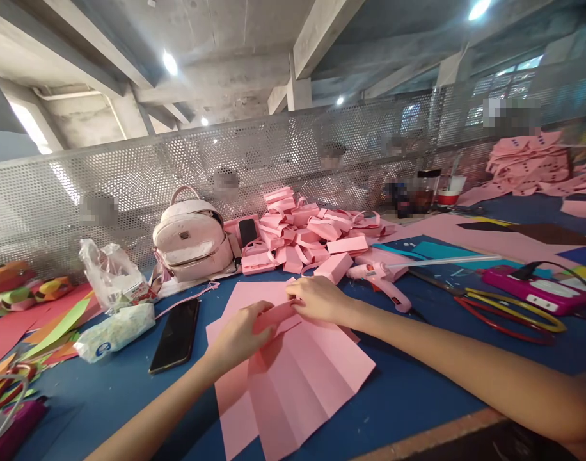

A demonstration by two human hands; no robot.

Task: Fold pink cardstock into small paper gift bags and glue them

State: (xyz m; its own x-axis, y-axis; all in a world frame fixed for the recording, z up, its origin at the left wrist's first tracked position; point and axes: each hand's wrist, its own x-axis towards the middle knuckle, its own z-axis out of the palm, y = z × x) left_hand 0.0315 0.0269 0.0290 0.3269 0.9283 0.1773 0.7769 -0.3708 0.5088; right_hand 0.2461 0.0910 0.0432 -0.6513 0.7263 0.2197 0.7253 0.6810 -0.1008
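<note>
Several creased sheets of pink paper (316,378) lie spread on the blue tabletop in front of me. My left hand (242,333) is closed on a folded pink paper strip (277,316), with the thumb along its near side. At the strip's far right end, my right hand (319,299) grips it too, fingers curled and partly hidden. The strip is held just above the creased sheets. Beyond my right hand lies a pink glue gun (382,285) with a clear glue stick in it. Behind the hands rises a pile of folded pink paper boxes (302,230).
A black phone (175,336), a tissue pack (114,331) and a pale backpack (192,237) are to the left. Scissors (508,310) and a magenta power strip (537,289) lie to the right. A perforated metal screen (274,144) runs along the back.
</note>
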